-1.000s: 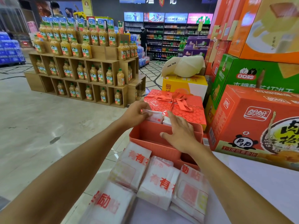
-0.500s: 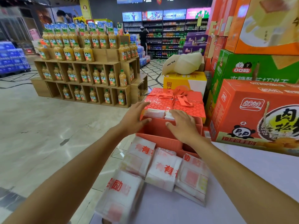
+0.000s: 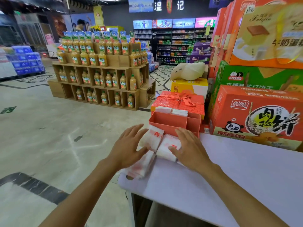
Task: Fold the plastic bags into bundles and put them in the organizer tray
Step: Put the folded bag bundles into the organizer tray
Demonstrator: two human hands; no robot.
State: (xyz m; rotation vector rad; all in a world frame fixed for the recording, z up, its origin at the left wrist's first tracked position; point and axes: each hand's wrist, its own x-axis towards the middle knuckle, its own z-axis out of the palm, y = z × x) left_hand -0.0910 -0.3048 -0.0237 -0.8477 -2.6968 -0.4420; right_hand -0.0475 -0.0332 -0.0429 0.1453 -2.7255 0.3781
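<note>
- Orange organizer tray (image 3: 167, 122) sits at the far side of the pale bench (image 3: 246, 174), backed against a red gift box (image 3: 178, 100) tied with ribbon. A big orange carton (image 3: 255, 115) stands just to the right.
- Two white bundles (image 3: 164, 109) stand upright, side by side, in the tray's back compartment. I see none in the front compartment.
- Plastic bags (image 3: 154, 139), white with red print, lie flat on the bench just in front of the tray. Two are side by side against its front wall. A third lies nearer, right at the bench edge, blurred and partly under the left palm.
- Left grip (image 3: 129, 148): fingers straight and fanned, thumb reaching toward the left bag, pinching nothing. Cannot tell whether the palm presses or only hovers.
- Right grip (image 3: 191, 150): fingers straight and close together, laid over the right-hand bag, nothing clasped.
- Step in hand, as I judge it: going to the flat pile for the next bag to bundle. Part of the job is done and several bags are left.
- Next move calls for lifting one bag clear of its neighbours, since they touch and the film looks slippery. Then fold it tight and stand it in a free slot without toppling the two inside.
- Risk: the nearest bag could slide off the edge to the floor (image 3: 49, 128).
</note>
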